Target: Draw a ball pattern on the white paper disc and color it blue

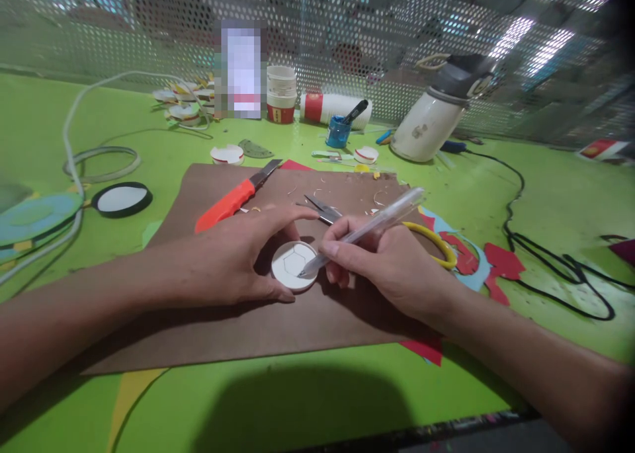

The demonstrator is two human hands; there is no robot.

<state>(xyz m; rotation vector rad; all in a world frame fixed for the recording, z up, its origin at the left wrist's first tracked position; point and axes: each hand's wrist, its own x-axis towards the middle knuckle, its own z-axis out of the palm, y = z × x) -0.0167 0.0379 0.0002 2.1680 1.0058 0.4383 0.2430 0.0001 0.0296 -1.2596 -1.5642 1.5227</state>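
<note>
A white disc (290,261) marked with a hexagon and short lines lies on a brown sheet (278,334). The left hand (233,258) curves its fingers about the disc's left side, thumb at the near edge; I cannot tell whether they grip it. The right hand (401,264) pinches a clear pen (372,227), tip at the disc. Just beyond are scissors (449,258) and an orange knife (225,207); farther back on the green table (476,188), a blue pot (338,134) holds a black marker (356,111).

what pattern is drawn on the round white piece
The round white piece bears a hexagon-like outline in thin dark lines, best seen in the head view.
</note>
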